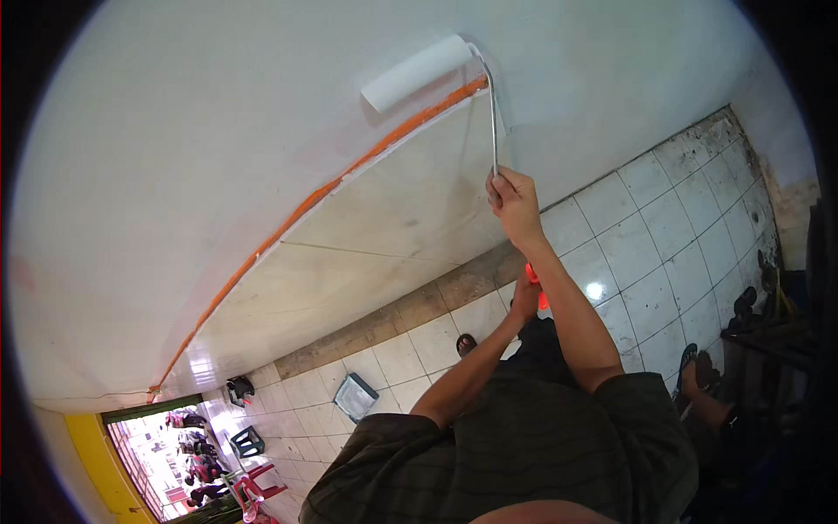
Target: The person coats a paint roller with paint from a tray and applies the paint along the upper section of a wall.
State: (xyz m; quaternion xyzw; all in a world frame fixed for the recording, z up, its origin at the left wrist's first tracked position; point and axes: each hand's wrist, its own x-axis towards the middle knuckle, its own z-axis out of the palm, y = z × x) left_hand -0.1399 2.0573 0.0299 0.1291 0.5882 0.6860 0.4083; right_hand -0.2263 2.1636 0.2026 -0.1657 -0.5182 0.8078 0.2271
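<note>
A paint roller with a white sleeve (419, 72) rests against the pale wall (262, 105), just above an orange painted stripe (349, 170). Its thin bent metal rod (494, 113) runs down into my right hand (517, 203), whose fingers are wrapped around the lower part of it. Lower down, my left hand (525, 299) is closed around the bright orange-red handle (543, 301), partly hidden behind my right forearm. Beneath the stripe lies a cream tiled wall panel (375, 236).
On the white tiled floor (637, 236) sits a grey tray (356, 397). Dark stools (247, 442) and a red chair (255, 489) stand lower left, near a bright doorway (161, 454) with motorbikes outside. Another person's foot (690, 371) shows at right, beside dark furniture (768, 349).
</note>
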